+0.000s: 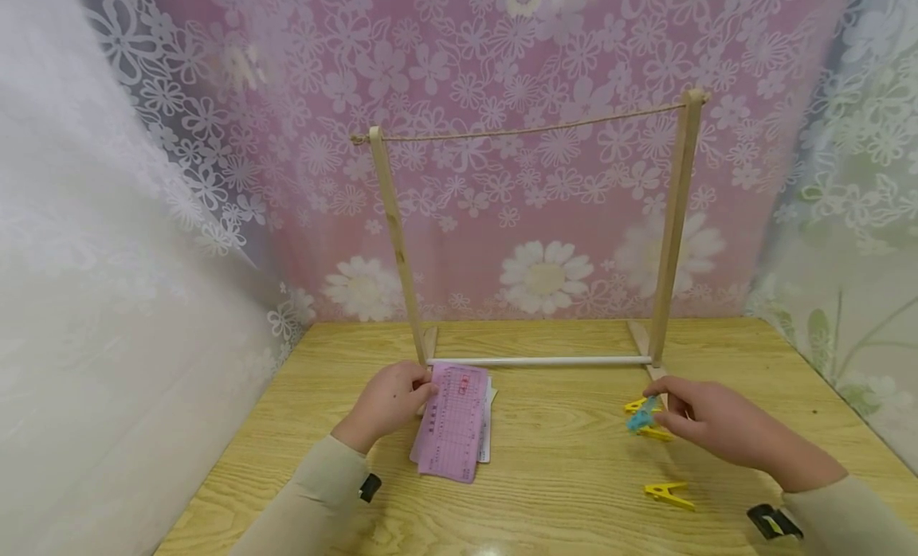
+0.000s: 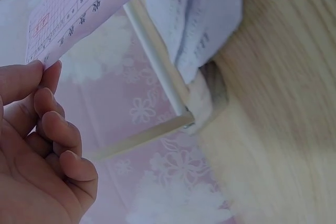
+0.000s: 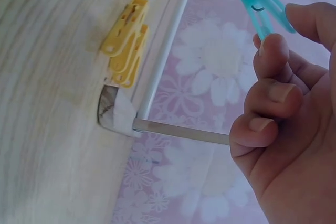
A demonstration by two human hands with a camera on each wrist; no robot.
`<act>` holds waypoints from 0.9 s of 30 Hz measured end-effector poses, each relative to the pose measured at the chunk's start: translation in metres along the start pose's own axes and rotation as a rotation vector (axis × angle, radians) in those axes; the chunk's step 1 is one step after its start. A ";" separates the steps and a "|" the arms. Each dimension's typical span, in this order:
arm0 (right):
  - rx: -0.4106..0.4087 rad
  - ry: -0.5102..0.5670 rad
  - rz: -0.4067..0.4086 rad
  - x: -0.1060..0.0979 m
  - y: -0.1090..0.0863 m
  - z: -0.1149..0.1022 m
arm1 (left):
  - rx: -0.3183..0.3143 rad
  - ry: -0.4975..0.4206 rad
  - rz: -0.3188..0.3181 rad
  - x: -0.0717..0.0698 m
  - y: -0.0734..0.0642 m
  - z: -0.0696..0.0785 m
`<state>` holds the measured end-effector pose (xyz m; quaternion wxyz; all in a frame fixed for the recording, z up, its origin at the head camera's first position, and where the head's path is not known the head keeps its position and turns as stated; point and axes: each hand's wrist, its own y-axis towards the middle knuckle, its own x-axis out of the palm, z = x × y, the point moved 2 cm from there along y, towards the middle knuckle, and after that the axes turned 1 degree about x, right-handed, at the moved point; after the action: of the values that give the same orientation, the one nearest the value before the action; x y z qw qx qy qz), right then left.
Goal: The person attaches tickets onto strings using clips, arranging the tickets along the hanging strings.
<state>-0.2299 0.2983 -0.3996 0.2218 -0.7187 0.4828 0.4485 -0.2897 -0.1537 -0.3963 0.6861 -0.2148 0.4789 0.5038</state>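
A pink printed slip of paper (image 1: 453, 428) with a red stamp is pinched at its edge between the thumb and forefinger of my left hand (image 1: 387, 401). In the left wrist view the slip (image 2: 89, 11) stands raised over other papers (image 2: 197, 19) on the table. My right hand (image 1: 717, 420) pinches a teal clothespin (image 3: 254, 1) by its handle ends, between thumb and forefinger, above the table. Yellow clothespins (image 3: 124, 30) lie just beneath it, near the right foot of the wooden frame. Another yellow clothespin (image 1: 669, 495) lies closer to the front.
A wooden frame stands at the back of the table, with a left post (image 1: 397, 237), a right post (image 1: 676, 229), a string (image 1: 531, 129) tied across their tops and a white rod (image 1: 538, 361) low between them. A flowered curtain (image 1: 459, 221) hangs behind.
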 end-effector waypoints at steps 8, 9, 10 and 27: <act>0.021 0.004 0.043 -0.009 0.003 -0.007 | 0.010 -0.017 -0.011 -0.006 0.001 0.013; 0.024 0.005 0.052 -0.011 0.004 -0.007 | 0.011 -0.016 -0.011 -0.007 0.001 0.015; 0.027 0.008 0.061 -0.012 0.004 -0.007 | 0.012 -0.017 -0.011 -0.008 0.001 0.017; -0.041 0.104 0.205 -0.033 0.011 -0.026 | 0.038 0.001 0.048 -0.022 0.004 0.041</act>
<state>-0.2330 0.2899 -0.3567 0.1348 -0.6922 0.5554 0.4407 -0.2753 -0.1309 -0.3576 0.6775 -0.1906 0.4937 0.5108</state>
